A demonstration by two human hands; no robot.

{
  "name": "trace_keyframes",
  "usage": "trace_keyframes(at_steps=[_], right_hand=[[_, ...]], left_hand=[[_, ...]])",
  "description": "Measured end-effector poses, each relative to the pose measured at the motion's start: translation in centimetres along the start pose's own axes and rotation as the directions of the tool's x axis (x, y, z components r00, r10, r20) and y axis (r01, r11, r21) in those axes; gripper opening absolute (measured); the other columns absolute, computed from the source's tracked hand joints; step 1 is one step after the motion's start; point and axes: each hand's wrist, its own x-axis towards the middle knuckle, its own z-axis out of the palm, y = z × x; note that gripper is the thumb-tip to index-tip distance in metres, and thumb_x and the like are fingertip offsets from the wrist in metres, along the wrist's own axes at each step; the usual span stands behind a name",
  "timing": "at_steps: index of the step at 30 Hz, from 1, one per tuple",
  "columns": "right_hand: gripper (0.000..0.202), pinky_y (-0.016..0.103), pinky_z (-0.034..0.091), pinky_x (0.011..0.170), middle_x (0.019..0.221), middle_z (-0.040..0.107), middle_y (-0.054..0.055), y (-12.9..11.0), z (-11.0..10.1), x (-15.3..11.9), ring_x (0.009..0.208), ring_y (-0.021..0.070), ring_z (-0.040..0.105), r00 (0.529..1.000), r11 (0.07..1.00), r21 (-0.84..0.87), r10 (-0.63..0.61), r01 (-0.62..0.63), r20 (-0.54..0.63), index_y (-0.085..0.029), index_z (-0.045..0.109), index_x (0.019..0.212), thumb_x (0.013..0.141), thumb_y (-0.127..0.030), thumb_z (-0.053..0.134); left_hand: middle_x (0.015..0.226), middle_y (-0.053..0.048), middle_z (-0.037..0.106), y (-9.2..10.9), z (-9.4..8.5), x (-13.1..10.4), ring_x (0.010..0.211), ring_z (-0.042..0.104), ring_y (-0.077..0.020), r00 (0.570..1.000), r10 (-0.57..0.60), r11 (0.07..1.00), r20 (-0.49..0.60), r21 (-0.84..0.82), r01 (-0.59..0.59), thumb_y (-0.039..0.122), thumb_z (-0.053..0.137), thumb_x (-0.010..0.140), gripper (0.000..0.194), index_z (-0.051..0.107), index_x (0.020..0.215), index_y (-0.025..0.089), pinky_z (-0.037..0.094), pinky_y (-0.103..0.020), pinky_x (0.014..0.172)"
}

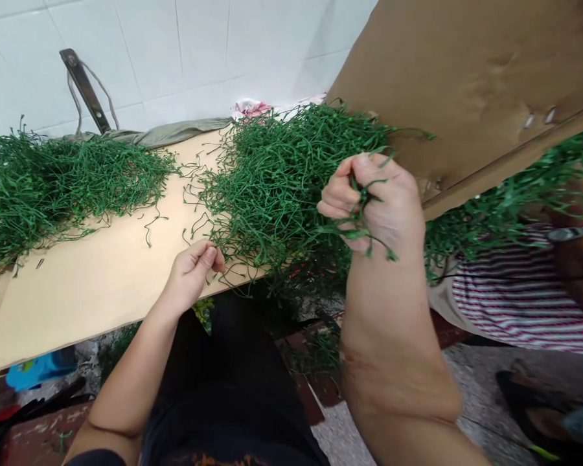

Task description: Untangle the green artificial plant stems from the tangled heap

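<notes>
My right hand is raised over the right side of a large heap of thin green stems, some of them tipped with small buds. Its fingers are curled shut around a few of these stems, whose ends poke out of the fist. Lower down, by the board's front edge, my left hand is closed in a pinch beside the heap. Whatever it may hold is hidden. Both heaps rest on a cardboard-covered surface; the second stem heap lies at the far left.
An upright cardboard panel rises at the right, with more green stems beyond it near another person in a striped garment. White tiled wall stands behind. A blue plastic object sits below the board.
</notes>
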Motion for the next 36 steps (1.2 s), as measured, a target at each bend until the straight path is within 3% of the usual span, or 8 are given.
trace_keyframes(at_steps=[4, 9, 15, 21, 29, 32, 34, 36], right_hand=[[0.026, 0.021, 0.01, 0.037, 0.042, 0.024, -0.009, 0.9, 0.3, -1.3, 0.037, 0.0027, 0.017, 0.985, 0.994, -0.041, 0.106, -0.102, 0.139, -0.02, 0.053, 0.066, 0.065, -0.041, 0.067], [0.034, 0.021, 0.02, 0.04, 0.047, 0.034, -0.007, 2.4, 2.6, -2.5, 0.041, 0.004, 0.029, 0.909, 0.914, -0.371, 0.284, -0.161, 0.305, -0.016, 0.06, 0.081, 0.064, -0.044, 0.068], [0.036, 0.021, 0.023, 0.042, 0.047, 0.04, -0.005, 2.8, 3.8, -2.7, 0.043, 0.0039, 0.034, 0.859, 0.874, -0.471, 0.329, -0.12, 0.393, -0.013, 0.054, 0.065, 0.061, -0.046, 0.069], [0.037, 0.021, 0.028, 0.043, 0.054, 0.044, -0.004, 3.8, 3.0, -2.7, 0.045, 0.0045, 0.037, 0.855, 0.885, -0.441, 0.339, -0.149, 0.392, -0.015, 0.052, 0.068, 0.068, -0.05, 0.061], [0.039, 0.021, 0.028, 0.043, 0.055, 0.043, -0.003, 4.1, 2.3, -2.6, 0.046, 0.0046, 0.035, 0.899, 0.883, -0.454, 0.29, -0.119, 0.328, -0.015, 0.053, 0.065, 0.066, -0.052, 0.062], [0.042, 0.022, 0.029, 0.044, 0.054, 0.041, -0.003, 4.2, 1.9, -2.5, 0.046, 0.0054, 0.036, 0.935, 0.875, -0.469, 0.26, -0.122, 0.241, -0.016, 0.053, 0.065, 0.069, -0.057, 0.057], [0.044, 0.022, 0.029, 0.045, 0.052, 0.039, -0.003, 4.1, 1.4, -2.2, 0.046, 0.0062, 0.036, 0.978, 0.868, -0.488, 0.172, -0.094, 0.118, -0.017, 0.053, 0.065, 0.071, -0.06, 0.053], [0.044, 0.023, 0.028, 0.045, 0.05, 0.036, -0.003, 3.9, 0.9, -1.9, 0.045, 0.007, 0.034, 0.998, 0.84, -0.542, 0.064, -0.039, 0.028, -0.018, 0.053, 0.063, 0.072, -0.061, 0.051]], left_hand=[[0.063, -0.001, 0.052, 0.1, -0.4, 0.3, 0.059, 0.049, -0.0097, 1.0, -0.007, 0.997, -0.011, -0.075, 0.007, 0.051, 0.048, 0.078, 0.037, 0.048, 0.067, 0.016, 0.043, -0.025, 0.06], [0.065, -0.002, 0.057, 0.5, -0.4, 0.2, 0.061, 0.051, -0.01, 1.0, -0.021, 0.998, -0.002, -0.065, 0.021, 0.052, 0.049, 0.078, 0.038, 0.051, 0.068, 0.016, 0.044, -0.025, 0.062], [0.066, -0.003, 0.06, 0.2, -0.9, 0.2, 0.062, 0.051, -0.0099, 0.996, 0.011, 1.0, -0.086, 0.026, -0.009, 0.049, 0.045, 0.081, 0.036, 0.053, 0.07, 0.015, 0.043, -0.024, 0.062], [0.068, -0.002, 0.063, -1.1, -1.5, 0.8, 0.065, 0.053, -0.0093, 0.972, 0.059, 0.994, -0.225, 0.105, -0.036, 0.042, 0.042, 0.085, 0.03, 0.056, 0.077, 0.016, 0.043, -0.022, 0.064], [0.065, -0.001, 0.062, -1.6, -1.6, 1.3, 0.062, 0.054, -0.0098, 0.963, 0.029, 0.99, -0.268, 0.139, 0.008, 0.042, 0.044, 0.084, 0.031, 0.06, 0.079, 0.015, 0.043, -0.022, 0.063], [0.062, -0.001, 0.06, -1.2, -1.7, 1.2, 0.061, 0.053, -0.0094, 0.953, 0.037, 0.988, -0.301, 0.156, 0.011, 0.041, 0.042, 0.085, 0.032, 0.057, 0.075, 0.015, 0.043, -0.022, 0.062], [0.063, -0.001, 0.058, -1.1, -1.5, 1.0, 0.062, 0.053, -0.0093, 0.962, 0.042, 0.98, -0.271, 0.2, 0.014, 0.04, 0.04, 0.086, 0.032, 0.055, 0.073, 0.015, 0.042, -0.021, 0.061], [0.064, -0.001, 0.058, -1.0, -1.0, 0.5, 0.063, 0.053, -0.0097, 0.992, 0.033, 0.952, -0.118, 0.306, 0.005, 0.039, 0.036, 0.088, 0.034, 0.055, 0.071, 0.016, 0.043, -0.022, 0.063]])
